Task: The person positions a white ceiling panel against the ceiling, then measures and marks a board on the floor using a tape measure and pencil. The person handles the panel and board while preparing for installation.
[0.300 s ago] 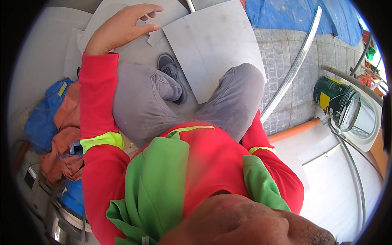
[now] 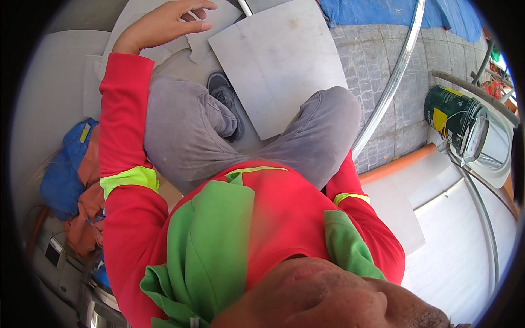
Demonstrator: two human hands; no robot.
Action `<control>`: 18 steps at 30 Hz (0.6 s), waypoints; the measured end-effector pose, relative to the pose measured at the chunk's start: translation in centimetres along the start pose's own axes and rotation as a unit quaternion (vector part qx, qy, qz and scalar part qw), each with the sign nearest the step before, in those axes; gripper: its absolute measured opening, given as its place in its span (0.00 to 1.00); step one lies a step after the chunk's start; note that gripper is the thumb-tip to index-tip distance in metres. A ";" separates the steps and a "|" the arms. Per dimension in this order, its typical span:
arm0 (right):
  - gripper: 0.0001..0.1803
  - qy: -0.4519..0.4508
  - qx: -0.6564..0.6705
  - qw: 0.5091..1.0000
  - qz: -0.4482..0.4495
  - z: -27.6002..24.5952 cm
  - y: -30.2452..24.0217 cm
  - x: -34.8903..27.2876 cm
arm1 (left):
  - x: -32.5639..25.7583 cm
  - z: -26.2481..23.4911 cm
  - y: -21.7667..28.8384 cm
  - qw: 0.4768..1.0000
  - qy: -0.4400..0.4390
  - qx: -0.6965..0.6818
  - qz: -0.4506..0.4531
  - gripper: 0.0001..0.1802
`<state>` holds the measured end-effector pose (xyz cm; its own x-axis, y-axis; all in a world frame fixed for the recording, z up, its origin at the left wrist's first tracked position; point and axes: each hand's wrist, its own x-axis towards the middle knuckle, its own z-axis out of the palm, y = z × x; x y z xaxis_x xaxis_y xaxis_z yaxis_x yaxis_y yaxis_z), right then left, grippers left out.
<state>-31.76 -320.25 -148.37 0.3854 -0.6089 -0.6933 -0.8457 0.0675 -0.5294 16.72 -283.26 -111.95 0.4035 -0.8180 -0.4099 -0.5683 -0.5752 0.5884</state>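
My left hand [image 2: 167, 24] hangs in the air at the upper left, above broken pieces of pale grey sheet [image 2: 224, 24]. Its fingers are loosely curved and apart from the thumb, with nothing held. To the right of it lies a large grey flat board [image 2: 281, 60], its lower part between my knees. My right arm, in a red sleeve [image 2: 345, 175], runs down behind my right thigh [image 2: 328, 117]. The right hand itself is hidden there. A dark laced shoe [image 2: 223, 98] on my foot stands beside the board's left edge.
A long shiny metal strip [image 2: 391, 93] curves across grey paving at right. Beyond are a blue tarp [image 2: 377, 12], an orange pipe [image 2: 402, 163] and a green bucket [image 2: 451, 115] lying tipped. Crumpled blue and orange cloth [image 2: 68, 175] is heaped at left.
My left hand has moved slightly up and left, its fingers a little more curled. The surroundings have shifted slightly in the view. My right hand stays hidden.
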 end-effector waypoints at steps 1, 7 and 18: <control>0.18 0.002 0.000 1.000 0.003 -0.1 0.2 -0.2 | 0.3 -0.1 -0.3 1.000 -0.009 0.006 -0.006 0.27; 0.16 0.010 0.010 1.000 0.011 -0.8 0.0 -2.7 | 1.5 -1.3 -6.3 0.988 0.123 -0.087 -0.026 0.28; 0.11 0.015 0.080 0.996 -0.040 -5.9 -1.1 -3.1 | 4.4 -2.8 -38.7 0.862 0.359 0.192 -0.304 0.38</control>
<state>-34.26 -323.07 -142.75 0.4355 -0.6403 -0.6328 -0.7422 0.1423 -0.6549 42.51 -264.58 -134.53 0.9712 -0.2314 0.0562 -0.2357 -0.9679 0.0871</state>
